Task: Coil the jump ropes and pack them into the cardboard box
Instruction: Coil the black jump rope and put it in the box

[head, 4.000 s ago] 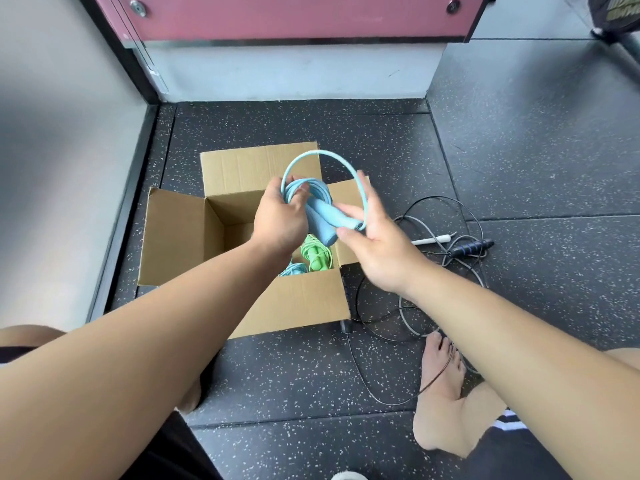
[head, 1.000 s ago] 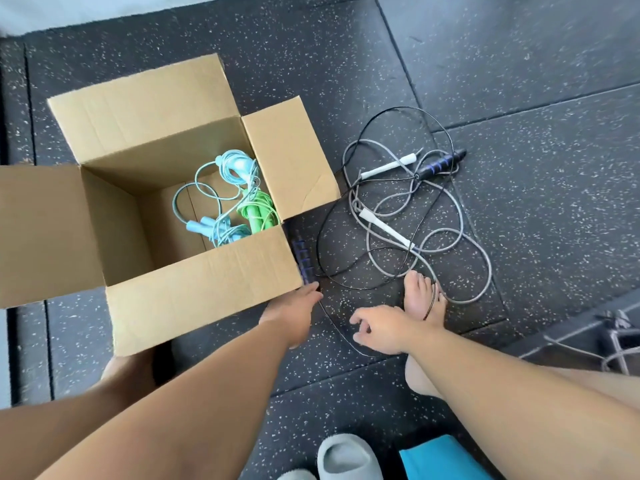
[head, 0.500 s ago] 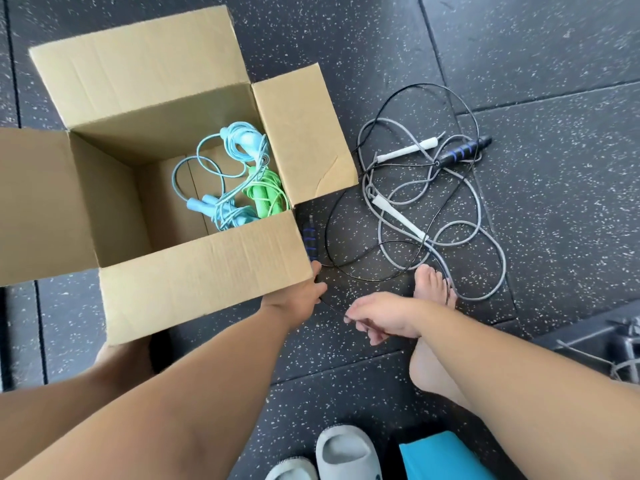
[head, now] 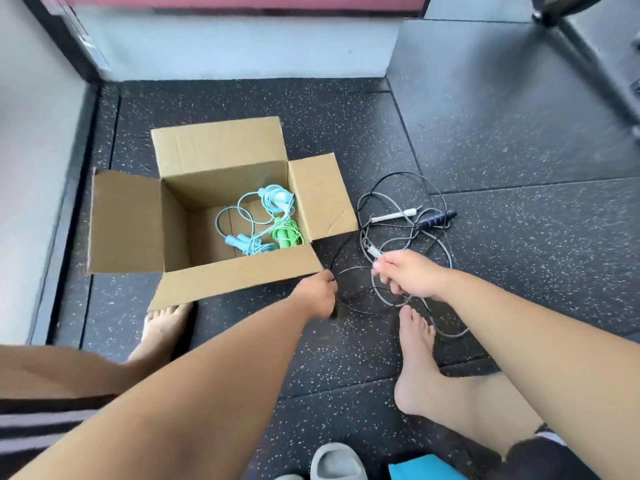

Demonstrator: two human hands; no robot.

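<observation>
**Two hands in a tangle of jump ropes beside an open box**

A person crouches barefoot on a dark speckled floor [head: 519,150]. An open cardboard box [head: 221,154] stands in front of them, its four flaps spread out. Inside, against the right wall, lie loosely coiled light blue ropes [head: 273,199] and a green rope [head: 285,233].

Just right of the box, a black rope [head: 434,220] and a grey rope [head: 450,258] lie tangled together on the floor. The left hand [head: 317,294], near the box's front right corner, is curled round the black rope. The right hand [head: 405,275] grips the grey rope at one white handle, whose tip shows at the fingertips. The rope's other white handle [head: 393,216] lies farther back, beside a black handle with blue bands.

A grey slipper [head: 337,462] sits by the person's legs.
</observation>
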